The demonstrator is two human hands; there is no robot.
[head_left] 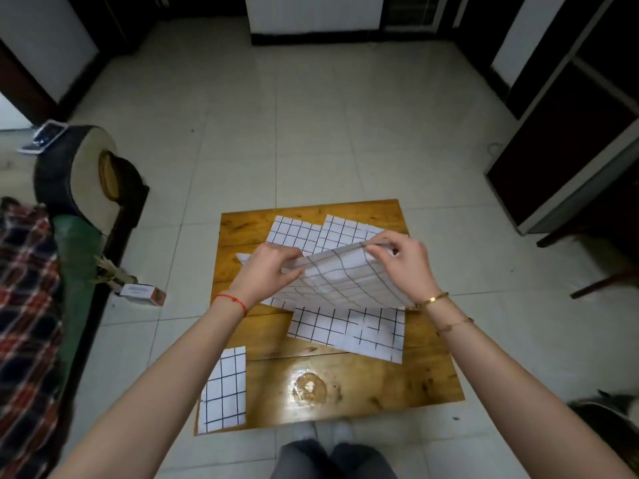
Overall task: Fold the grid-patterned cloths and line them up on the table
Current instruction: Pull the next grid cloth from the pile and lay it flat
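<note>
**While one cloth is mid-fold: 1 done, approx. 3 left**

Left hand (pixel 268 271) and right hand (pixel 403 259) pinch the raised cloth (pixel 340 276) above the table (pixel 363 385). Folded cloth (pixel 224 390) lies at near-left corner (apparently finished). Flat cloths (pixel 345 331), (pixel 294 231), (pixel 342 229) remain unfolded.

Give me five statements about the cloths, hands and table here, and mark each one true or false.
1. Both hands hold one grid cloth raised above the table. True.
2. The left hand rests flat on the wood. False: its grip pinches the cloth's edge.
3. A folded cloth lies at the table's near left corner. True.
4. The right hand hangs idle. False: it pinches the raised cloth's far corner.
5. The table is bare apart from the raised cloth. False: more grid cloths lie on it.
</note>
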